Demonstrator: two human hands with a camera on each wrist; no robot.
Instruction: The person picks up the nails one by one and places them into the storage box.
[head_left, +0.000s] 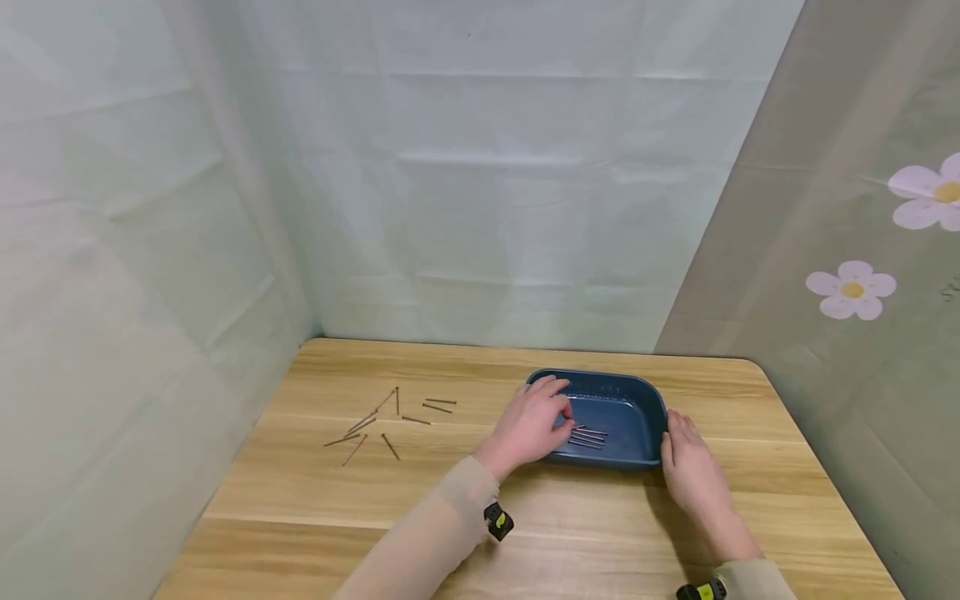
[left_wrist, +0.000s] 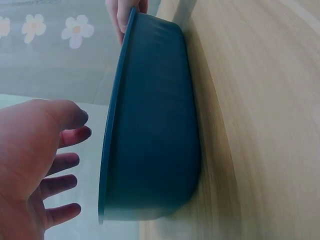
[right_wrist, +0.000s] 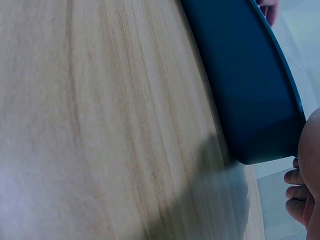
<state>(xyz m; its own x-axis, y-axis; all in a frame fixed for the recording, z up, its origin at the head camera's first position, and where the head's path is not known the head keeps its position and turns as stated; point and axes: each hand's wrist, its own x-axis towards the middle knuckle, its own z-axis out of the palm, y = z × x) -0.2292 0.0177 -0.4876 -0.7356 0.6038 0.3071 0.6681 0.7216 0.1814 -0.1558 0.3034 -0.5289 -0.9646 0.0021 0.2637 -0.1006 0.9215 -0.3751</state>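
Loose nails (head_left: 390, 421) scattered on the wooden table (head_left: 315, 500), well off to the left hand's (head_left: 528, 427) outer side. Fingers relaxed over the blue tray (head_left: 637, 400), holding nothing. Right hand (head_left: 690, 468) flat against its right end. Head view alone shows nails inside (head_left: 588, 436), lengthwise along the tray's left-to-right long axis.

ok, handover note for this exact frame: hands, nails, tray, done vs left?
Left hand: open, over the left side of the blue tray, fingers above the nails in the tray.
Right hand: open, fingers against the tray's right end.
Tray sits flat on the wooden table, right of centre.
Done: a few nails lie in the tray.
Left: the loose nails scattered on the table to the left, about nine.
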